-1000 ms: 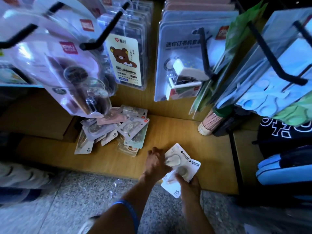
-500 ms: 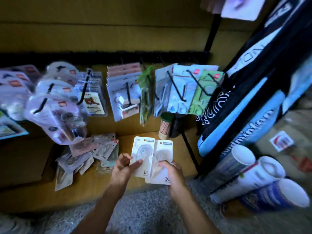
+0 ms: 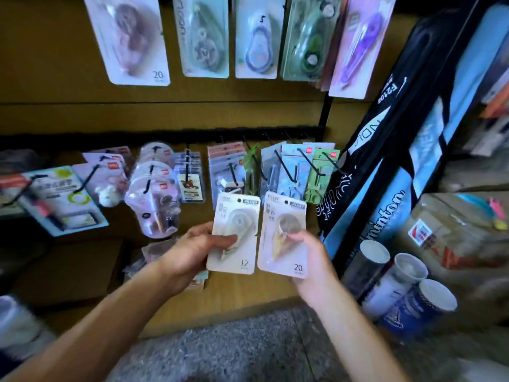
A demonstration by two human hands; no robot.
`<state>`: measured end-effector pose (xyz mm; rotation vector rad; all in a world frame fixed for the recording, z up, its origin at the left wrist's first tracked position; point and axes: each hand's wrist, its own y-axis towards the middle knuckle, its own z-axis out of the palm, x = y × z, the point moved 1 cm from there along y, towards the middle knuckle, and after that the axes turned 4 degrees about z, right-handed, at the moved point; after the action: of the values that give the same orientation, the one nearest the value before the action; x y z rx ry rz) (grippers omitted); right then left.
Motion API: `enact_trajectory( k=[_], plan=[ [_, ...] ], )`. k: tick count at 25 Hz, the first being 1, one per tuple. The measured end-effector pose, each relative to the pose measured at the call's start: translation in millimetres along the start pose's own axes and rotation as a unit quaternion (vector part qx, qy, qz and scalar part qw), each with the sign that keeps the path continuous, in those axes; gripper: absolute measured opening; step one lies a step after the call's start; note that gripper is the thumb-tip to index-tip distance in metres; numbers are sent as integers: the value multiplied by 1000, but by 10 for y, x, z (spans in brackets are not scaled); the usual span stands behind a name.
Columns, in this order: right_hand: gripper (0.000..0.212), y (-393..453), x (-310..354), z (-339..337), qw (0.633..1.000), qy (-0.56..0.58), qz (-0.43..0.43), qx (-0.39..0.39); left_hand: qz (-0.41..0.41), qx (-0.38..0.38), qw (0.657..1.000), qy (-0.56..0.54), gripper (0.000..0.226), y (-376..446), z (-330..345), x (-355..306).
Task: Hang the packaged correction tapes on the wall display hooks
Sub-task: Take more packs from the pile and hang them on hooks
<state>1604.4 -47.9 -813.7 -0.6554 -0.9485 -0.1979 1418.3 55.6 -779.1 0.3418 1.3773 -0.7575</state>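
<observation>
The person has come up from the low wooden shelf point(image 3: 248, 296) and the view has swung upward with them: a second ago both hands were down on that shelf gathering cards, half a second ago the two cards were fanned at waist level, and now they are raised in front of the wall display. The left hand point(image 3: 192, 249) grips the correction tape pack marked 12 point(image 3: 235, 232) by its lower left edge, thumb curled across the blister; the right hand point(image 3: 308, 257) holds the correction tape pack marked 20 point(image 3: 283, 235) the same way, thumb on the clear bubble, fingers behind the card. The two packs sit side by side, just apart, upright, their hang holes at the top and free. Newly in view is the upper row of hung correction tapes point(image 3: 256, 37) — several cards, one at the far left also marked 20 — while the lower row of black hooks point(image 3: 292, 164) carries other stationery straight behind the held packs. A loose heap of further packs point(image 3: 154, 252) lies on the shelf behind the left wrist, largely hidden. Judging by this, picking up and sorting looks finished for this pair and the hanging itself is not yet begun — the likely next step is to match each card to its row by the printed number and thread the hole onto a hook, which will call for freeing one hand or hanging one at a time.
</observation>
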Motion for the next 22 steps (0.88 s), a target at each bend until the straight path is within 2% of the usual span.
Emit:
enact_trajectory(
  k=[4,5,7,10,14,18,22],
  plan=[
    [31,-207,331,267,995,-16,-81,62,92,-19,992,-84,32,-300,107,-347],
    [29,-256,406,328,992,-27,-101,67,109,-30,988,-101,33,-326,112,-397],
    [26,-342,520,421,986,-47,-140,76,129,-45,983,-126,34,-345,102,-493],
    [42,-463,609,581,977,-76,-161,115,151,-58,973,-161,36,-354,59,-629],
    [41,-503,655,749,969,-100,-172,145,176,-65,963,-193,35,-356,-25,-750],
    [43,-544,687,966,961,-117,-184,169,187,-56,966,-169,30,-393,-90,-836],
    [31,-573,719,1137,956,-130,-189,184,227,-85,958,-152,30,-416,-144,-893]
  ],
)
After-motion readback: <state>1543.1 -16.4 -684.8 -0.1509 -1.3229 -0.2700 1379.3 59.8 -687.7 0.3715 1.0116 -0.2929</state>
